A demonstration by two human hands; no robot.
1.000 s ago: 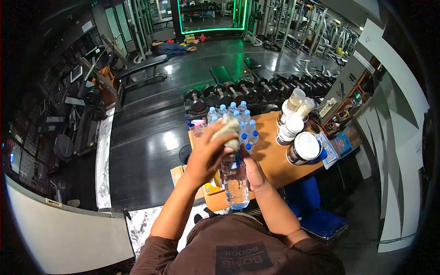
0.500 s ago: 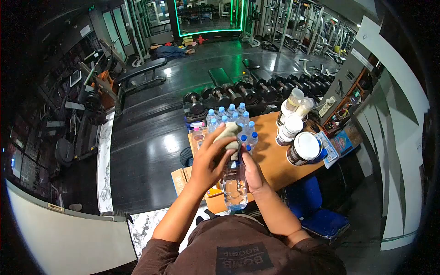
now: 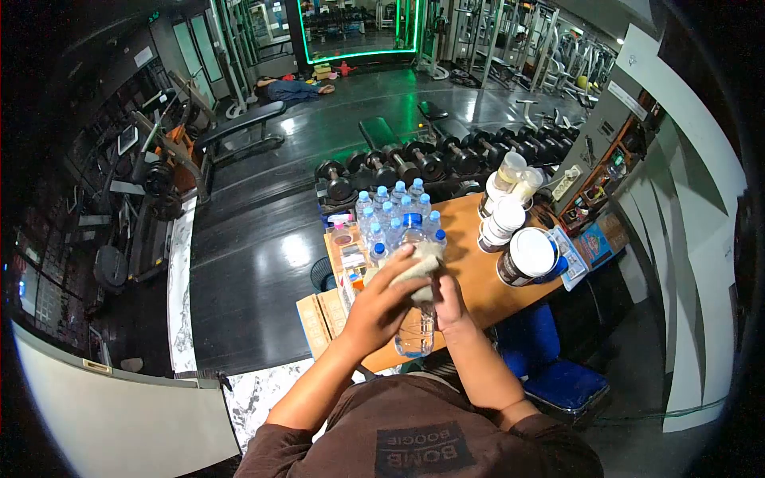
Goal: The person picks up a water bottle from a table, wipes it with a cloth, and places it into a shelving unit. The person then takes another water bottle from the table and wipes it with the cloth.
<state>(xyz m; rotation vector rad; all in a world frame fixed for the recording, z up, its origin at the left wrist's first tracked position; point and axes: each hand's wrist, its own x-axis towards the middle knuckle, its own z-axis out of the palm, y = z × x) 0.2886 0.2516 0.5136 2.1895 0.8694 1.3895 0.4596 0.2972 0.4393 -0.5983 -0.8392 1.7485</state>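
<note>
Above the near edge of the wooden table point(image 3: 478, 295), a clear water bottle point(image 3: 415, 338) with a blue cap is held upright, its base toward me. My left hand point(image 3: 386, 304) is closed on a pale greenish cloth point(image 3: 420, 267) that is pressed around the bottle's upper body, below the cap. My right hand point(image 3: 451, 307) grips the bottle from the right side; some of its fingers are hidden behind the bottle. Just beyond stand several blue-capped water bottles point(image 3: 388, 213) grouped on the table.
White tubs point(image 3: 532, 253) stand stacked at the table's right. A cardboard box point(image 3: 319, 317) is at the left edge, near a dark wire basket point(image 3: 324, 273). A blue chair point(image 3: 558, 382) is right of me. Behind the table runs a dumbbell rack point(image 3: 430, 163); a person point(image 3: 295, 89) lies on the floor.
The cloth has moved from over the bottle's top down onto its upper body, uncovering the blue cap. The bottle and both hands have shifted slightly.
</note>
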